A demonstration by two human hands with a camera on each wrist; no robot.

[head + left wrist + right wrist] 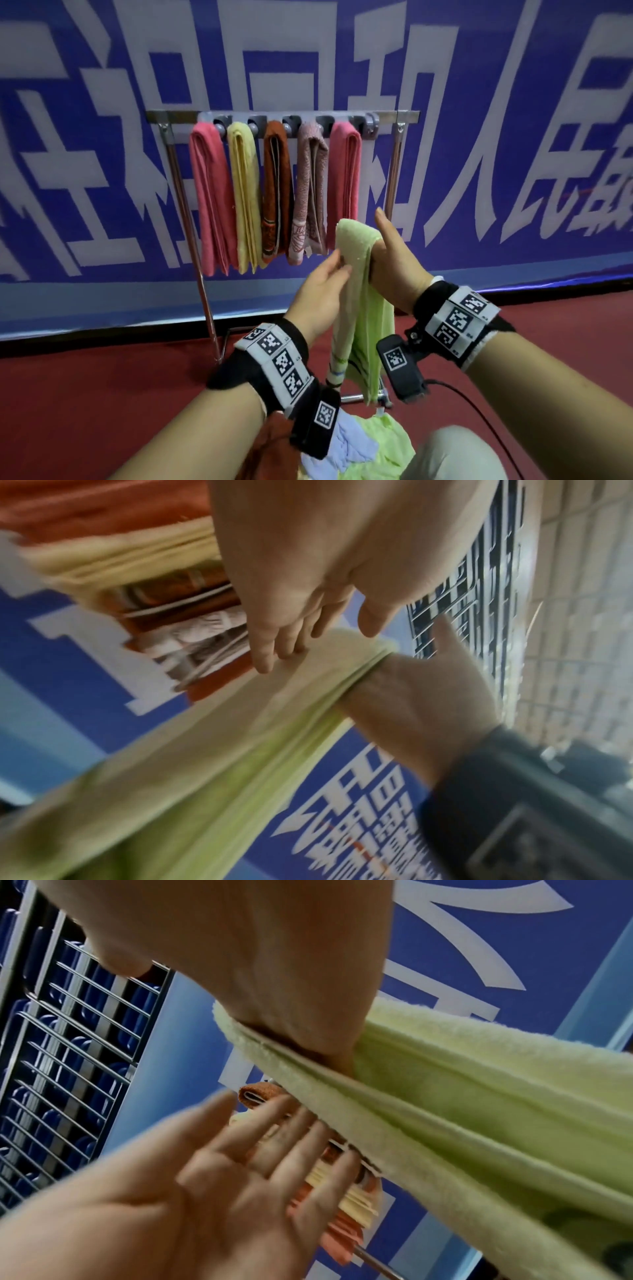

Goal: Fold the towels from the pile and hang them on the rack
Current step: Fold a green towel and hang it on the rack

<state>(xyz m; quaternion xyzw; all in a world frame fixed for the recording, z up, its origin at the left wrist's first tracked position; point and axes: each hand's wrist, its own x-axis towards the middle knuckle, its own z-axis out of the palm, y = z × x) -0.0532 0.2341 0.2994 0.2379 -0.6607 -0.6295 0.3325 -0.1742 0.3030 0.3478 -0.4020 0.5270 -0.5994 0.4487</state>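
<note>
Towel (358,240) above red floor (102,394) (blue banner (445,85))

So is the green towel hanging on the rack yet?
No, the green towel is draped over the right hand, in front of the rack and not on it.

Soft, even indoor light; shadows are faint. My head view is sharp but bowed at its edges. The left wrist view smears throughout; in the right wrist view, my left hand (246,1172) blurs.
</note>
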